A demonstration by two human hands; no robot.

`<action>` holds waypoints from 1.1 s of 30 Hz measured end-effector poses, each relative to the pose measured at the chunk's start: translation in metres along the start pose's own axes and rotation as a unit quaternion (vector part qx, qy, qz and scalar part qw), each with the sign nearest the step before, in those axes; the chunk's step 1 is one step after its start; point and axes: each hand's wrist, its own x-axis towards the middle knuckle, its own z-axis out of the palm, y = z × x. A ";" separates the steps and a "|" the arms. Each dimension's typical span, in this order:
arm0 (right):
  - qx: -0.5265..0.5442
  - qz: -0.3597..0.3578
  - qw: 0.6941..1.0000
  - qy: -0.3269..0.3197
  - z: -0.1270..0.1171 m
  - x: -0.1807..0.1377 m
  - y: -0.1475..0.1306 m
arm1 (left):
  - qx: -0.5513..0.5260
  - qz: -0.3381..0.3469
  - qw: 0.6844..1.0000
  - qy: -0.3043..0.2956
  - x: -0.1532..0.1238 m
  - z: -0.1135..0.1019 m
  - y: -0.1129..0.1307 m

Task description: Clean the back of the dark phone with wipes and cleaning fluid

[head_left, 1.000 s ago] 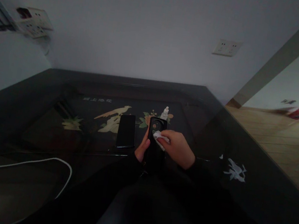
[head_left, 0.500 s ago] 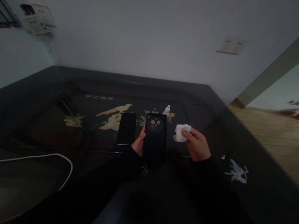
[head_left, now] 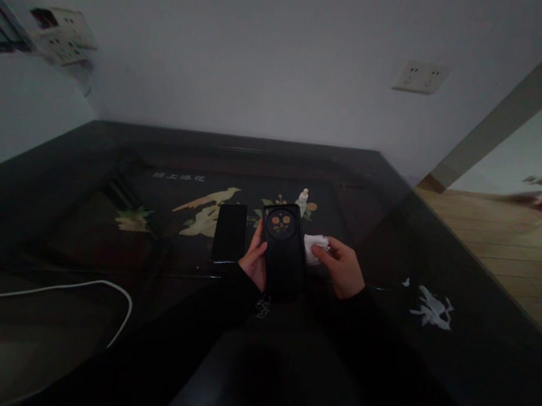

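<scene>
My left hand is closed on the left edge of a black phone case. The table's flower pattern shows through the round camera hole of the case. My right hand pinches a folded white tissue at the right edge of the case; whether the two touch I cannot tell. Left of the case lies a black phone, screen up on the table. A small silvery chain hangs or lies below the case. Behind the case stands a small white dropper bottle.
The dark glossy table carries inlaid bird and flower pictures. A white cable curves over its left side. To the right lie crumpled white scraps. Wall sockets are at the back, and a pale wall bounds the table.
My right hand has moved left with the tissue, up to the case. The case has tilted slightly in my left hand. The phone and bottle have stayed put.
</scene>
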 end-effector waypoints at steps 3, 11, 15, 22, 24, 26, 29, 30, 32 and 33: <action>-0.003 -0.001 1.000 -0.002 0.002 -0.002 0.001 | -0.002 0.005 1.000 -0.003 0.001 -0.003 -0.001; -0.020 -0.021 1.000 -0.002 0.020 -0.017 -0.011 | 0.003 -0.037 0.999 0.009 0.008 -0.010 -0.002; -0.052 -0.056 0.996 -0.040 0.028 -0.025 -0.021 | 0.005 -0.072 0.997 -0.024 0.005 -0.016 -0.011; -0.092 -0.074 0.990 -0.074 0.033 -0.029 -0.016 | 0.011 -0.219 0.976 -0.012 -0.005 -0.015 0.003; -0.085 -0.067 0.994 -0.020 0.025 -0.023 -0.013 | -0.026 -0.270 0.962 0.003 -0.003 -0.011 0.010; -0.087 -0.074 0.993 0.042 0.015 -0.016 -0.010 | -0.059 -0.295 0.954 -0.008 0.000 -0.012 0.014; -0.162 -0.141 0.972 0.091 0.002 -0.009 -0.009 | -0.106 -0.288 0.950 -0.054 0.004 -0.016 0.015; -0.200 -0.183 0.958 0.092 -0.001 -0.008 -0.009 | -0.110 -0.285 0.949 -0.070 0.004 -0.018 0.014; -0.267 -0.277 0.920 0.078 -0.001 -0.009 -0.010 | -0.103 -0.285 0.949 -0.084 0.005 -0.020 0.012; -0.296 -0.319 0.898 0.063 0.000 -0.011 -0.011 | -0.095 -0.283 0.951 -0.077 0.005 -0.020 0.010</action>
